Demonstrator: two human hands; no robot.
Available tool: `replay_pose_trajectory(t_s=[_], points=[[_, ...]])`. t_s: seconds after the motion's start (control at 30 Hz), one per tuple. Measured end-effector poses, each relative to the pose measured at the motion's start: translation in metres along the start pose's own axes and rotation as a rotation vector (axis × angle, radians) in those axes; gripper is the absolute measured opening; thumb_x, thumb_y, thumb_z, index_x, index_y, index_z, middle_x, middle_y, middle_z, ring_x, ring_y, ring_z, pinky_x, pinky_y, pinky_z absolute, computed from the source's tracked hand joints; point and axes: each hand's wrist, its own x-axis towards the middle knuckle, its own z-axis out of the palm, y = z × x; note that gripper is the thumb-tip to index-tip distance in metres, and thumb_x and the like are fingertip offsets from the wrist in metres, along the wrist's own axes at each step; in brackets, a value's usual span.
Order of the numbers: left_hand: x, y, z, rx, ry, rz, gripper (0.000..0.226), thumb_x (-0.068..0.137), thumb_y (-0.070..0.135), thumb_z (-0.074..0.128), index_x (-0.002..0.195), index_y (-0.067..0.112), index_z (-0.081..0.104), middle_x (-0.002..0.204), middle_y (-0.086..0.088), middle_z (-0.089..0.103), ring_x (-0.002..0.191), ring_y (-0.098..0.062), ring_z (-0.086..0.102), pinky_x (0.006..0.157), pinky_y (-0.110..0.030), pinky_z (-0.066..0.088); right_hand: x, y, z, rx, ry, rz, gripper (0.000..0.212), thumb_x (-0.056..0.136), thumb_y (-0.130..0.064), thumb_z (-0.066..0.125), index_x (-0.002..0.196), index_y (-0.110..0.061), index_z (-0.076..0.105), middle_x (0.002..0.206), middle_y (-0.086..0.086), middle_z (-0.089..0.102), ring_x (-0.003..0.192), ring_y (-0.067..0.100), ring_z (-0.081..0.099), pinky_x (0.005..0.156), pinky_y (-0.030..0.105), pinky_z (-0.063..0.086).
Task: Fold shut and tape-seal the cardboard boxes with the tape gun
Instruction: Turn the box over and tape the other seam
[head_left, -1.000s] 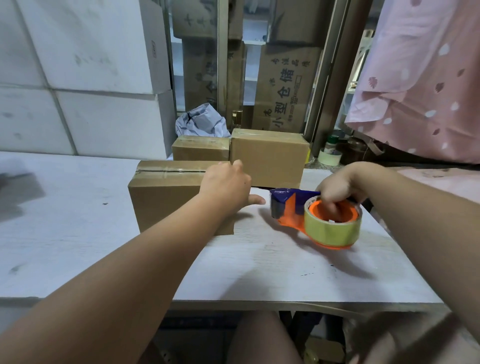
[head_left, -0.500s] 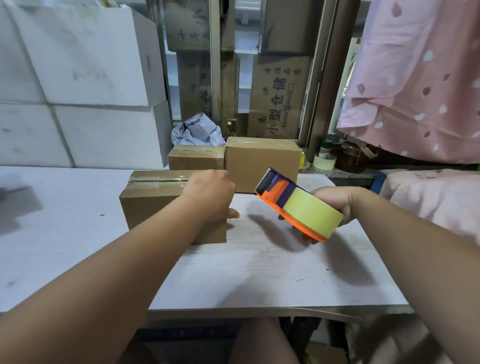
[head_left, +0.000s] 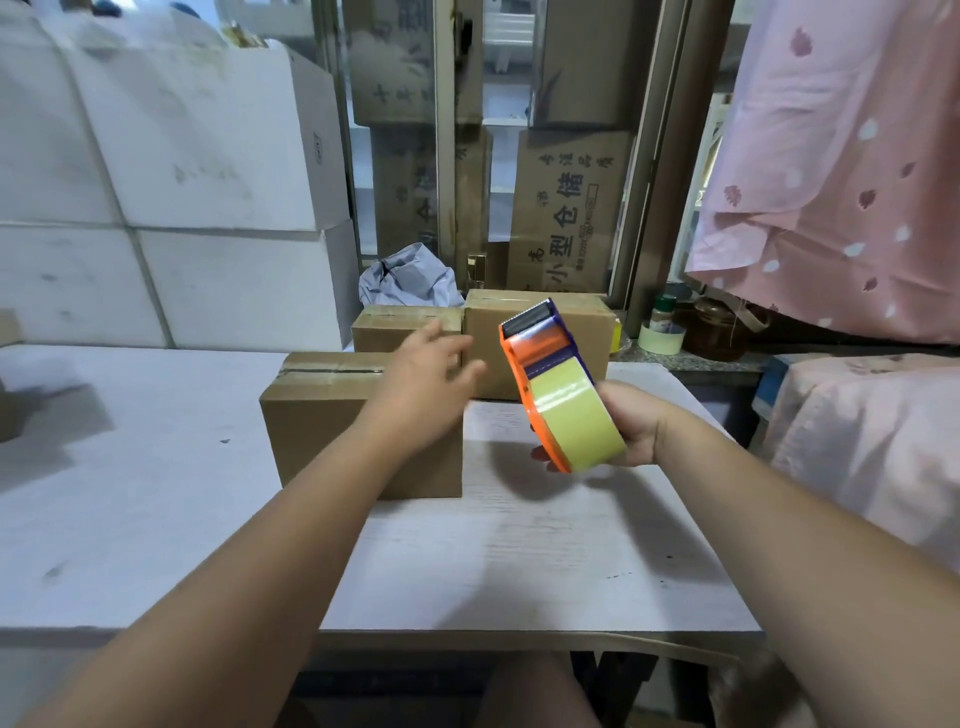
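A white wooden table (head_left: 156, 519) fills the lower view. Large white stacked cartons (head_left: 182, 156) wall its left rear, and a pink spotted cloth (head_left: 831, 182) hangs at the right. Near the middle of the table stands a brown cardboard box (head_left: 322, 441), flaps folded down and a glossy strip of tape along its top seam. Behind it, touching each other, sit a lower brown box (head_left: 400, 330) and a taller brown box (head_left: 587, 332), both closed.

The orange-and-purple tape gun (head_left: 561, 395), carrying a yellow-green roll, is in the air to the right of the brown cardboard box, its toothed cutter end pointing up and away. The right hand (head_left: 634, 426) grips it from beneath, fingers wrapped round the roll side. The left hand (head_left: 426, 374) holds nothing; its fingers are spread and straight above that box's right rear corner, in front of the two back boxes. Whether it touches cardboard cannot be told.

The front box's top seam looks finished, so the step in hand seems to be a changeover. The next move calls for the left hand to draw a box forward or turn this one and steady it, then for the cutter end to come down on a seam's edge.

A second ago the tape gun lay on the table under the right hand and the left hand rested curled on the front box. Since then the gun has been lifted and tipped cutter-up, and the left hand has opened and moved rearward.
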Motion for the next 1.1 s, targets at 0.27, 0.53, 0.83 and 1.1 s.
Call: replay_pose_trajectory(t_s=[0.27,0.53,0.83,1.1], points=[[-0.018,-0.087,-0.045,0.247,0.162,-0.220,0.041,0.097,0.049,0.033,0.119,0.027,0.059,0.130,0.004,0.054,0.118,-0.023,0.049,0.088,-0.036,0.039,0.008,0.018,0.028,0.167,-0.036,-0.061,0.040,0.092,-0.005,0.035,0.126,-0.005,0.056,0.093,0.014,0.061,0.086,0.034,0.060,0.075,0.040,0.050],[-0.034,-0.072,-0.049,0.462,0.068,-0.248,0.050,0.091,0.066,0.021,0.121,0.043,0.054,0.122,0.004,0.047,0.108,-0.025,0.055,0.074,-0.032,0.041,0.008,0.013,0.060,0.234,0.230,-0.147,0.029,0.082,0.008,0.032,0.086,-0.002,0.059,0.070,0.013,0.059,0.052,0.023,0.061,0.051,0.024,0.051],[-0.030,-0.063,-0.056,0.257,0.293,-0.195,0.024,0.094,0.042,0.046,0.075,0.034,0.058,0.084,0.006,0.063,0.088,-0.022,0.058,0.065,-0.029,0.040,-0.008,-0.006,0.070,0.185,0.416,-0.229,0.034,0.071,0.016,0.039,0.098,0.000,0.051,0.076,0.014,0.055,0.063,0.028,0.056,0.056,0.028,0.048],[-0.043,-0.062,-0.053,0.110,-0.036,0.027,0.020,0.092,0.044,0.052,0.100,0.037,0.069,0.105,0.018,0.064,0.101,-0.007,0.056,0.088,-0.032,0.046,-0.019,-0.020,0.079,0.076,0.412,-0.260,0.034,0.075,0.022,0.037,0.082,-0.008,0.052,0.074,0.012,0.058,0.059,0.024,0.058,0.056,0.029,0.047]])
